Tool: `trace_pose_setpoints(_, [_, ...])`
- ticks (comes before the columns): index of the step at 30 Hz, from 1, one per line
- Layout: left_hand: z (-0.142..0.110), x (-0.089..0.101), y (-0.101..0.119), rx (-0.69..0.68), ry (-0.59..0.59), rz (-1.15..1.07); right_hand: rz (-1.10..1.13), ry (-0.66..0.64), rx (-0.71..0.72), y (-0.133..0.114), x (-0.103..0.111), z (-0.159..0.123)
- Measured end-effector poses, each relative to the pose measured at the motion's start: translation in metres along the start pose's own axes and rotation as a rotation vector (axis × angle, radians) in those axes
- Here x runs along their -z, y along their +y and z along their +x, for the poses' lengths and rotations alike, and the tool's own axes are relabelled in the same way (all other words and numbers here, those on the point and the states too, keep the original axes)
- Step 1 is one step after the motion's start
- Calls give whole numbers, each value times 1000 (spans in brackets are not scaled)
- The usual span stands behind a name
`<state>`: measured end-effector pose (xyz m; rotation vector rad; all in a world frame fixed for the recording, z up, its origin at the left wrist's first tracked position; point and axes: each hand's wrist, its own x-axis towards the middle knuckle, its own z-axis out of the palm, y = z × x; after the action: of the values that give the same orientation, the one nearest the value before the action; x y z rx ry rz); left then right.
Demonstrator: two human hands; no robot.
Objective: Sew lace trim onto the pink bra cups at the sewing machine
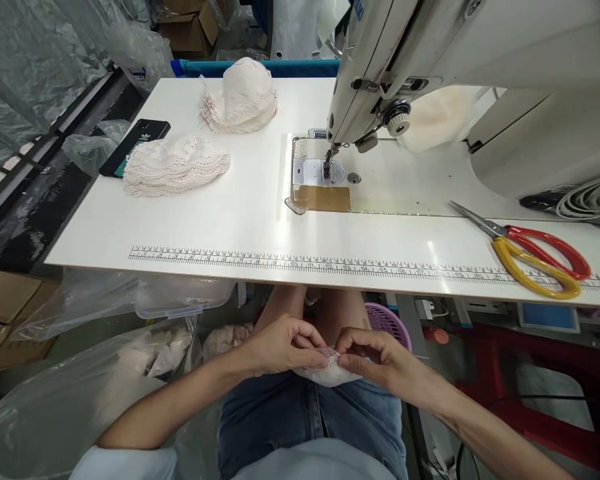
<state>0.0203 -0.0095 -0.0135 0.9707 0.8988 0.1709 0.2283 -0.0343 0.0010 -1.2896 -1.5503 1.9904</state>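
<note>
Over my lap, below the table edge, both hands pinch a small white piece of fabric [330,375]. My left hand [296,347] grips its left side between thumb and fingers. Close beside it, my right hand [373,360] pinches the fabric's upper right edge. The fingertips nearly meet, and they hide part of the cloth. On the table lie a stack of white lace-edged fabric pieces [177,167] and, behind it, a rounded pile of similar pieces [245,97].
A sewing machine [375,80] fills the table's right. Scissors [540,257] with red and yellow handles lie over the printed ruler [300,261] at the front edge. A dark phone [140,137] sits partly under the stack. Below are a purple basket [387,323] and a plastic bag [80,393].
</note>
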Motion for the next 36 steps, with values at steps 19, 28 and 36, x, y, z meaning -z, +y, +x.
trace_pose_setpoints(19, [-9, 12, 2, -18, -68, 112, 164, -6, -31, 15, 6, 5])
trace_pose_setpoints(28, [-10, 15, 4, -30, -157, 94, 147, -4, -19, 13, 4, 6])
trace_pose_setpoints(36, [-2, 9, -3, 6, -97, 39, 126, -14, -22, 16, 7, 5])
